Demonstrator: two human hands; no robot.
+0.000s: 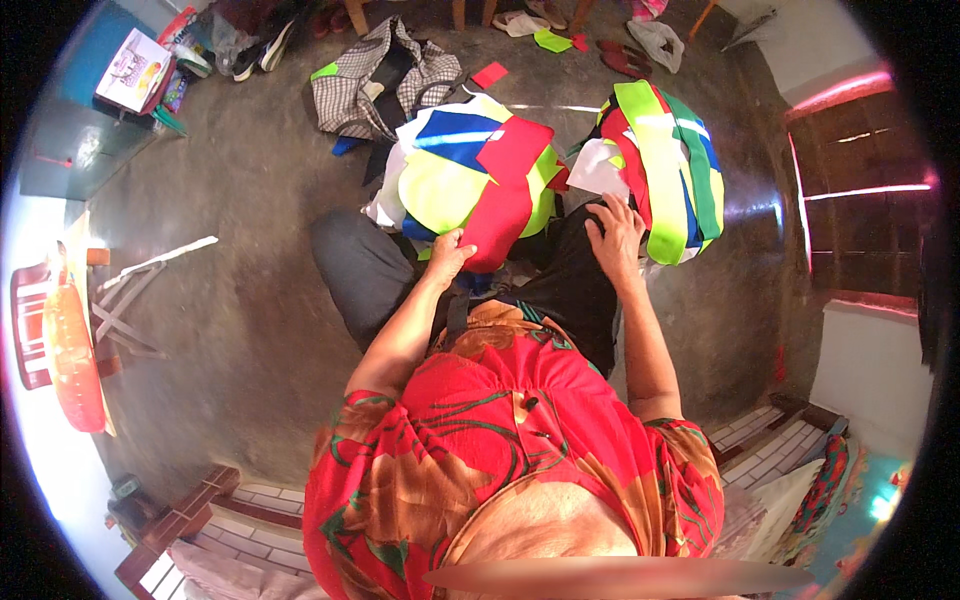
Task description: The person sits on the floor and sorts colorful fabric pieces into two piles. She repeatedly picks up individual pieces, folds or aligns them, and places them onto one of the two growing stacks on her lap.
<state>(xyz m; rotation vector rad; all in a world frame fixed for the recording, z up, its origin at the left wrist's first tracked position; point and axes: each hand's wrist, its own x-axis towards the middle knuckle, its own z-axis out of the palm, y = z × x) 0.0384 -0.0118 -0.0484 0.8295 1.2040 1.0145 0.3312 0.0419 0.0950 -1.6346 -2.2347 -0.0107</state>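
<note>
red cloth [499, 216] — axis seven-to-one o'clock; left hand [449, 258] clamped at its seven o'clock end — right hand [615, 235] palm-down, fingers apart.

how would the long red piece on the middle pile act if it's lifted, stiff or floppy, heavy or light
The red piece is probably floppy, since it drapes down over the pile like thin cloth. It looks light too, being a flat strip. Lifted by its lower end, where the left grip is, it would likely sag.
</note>
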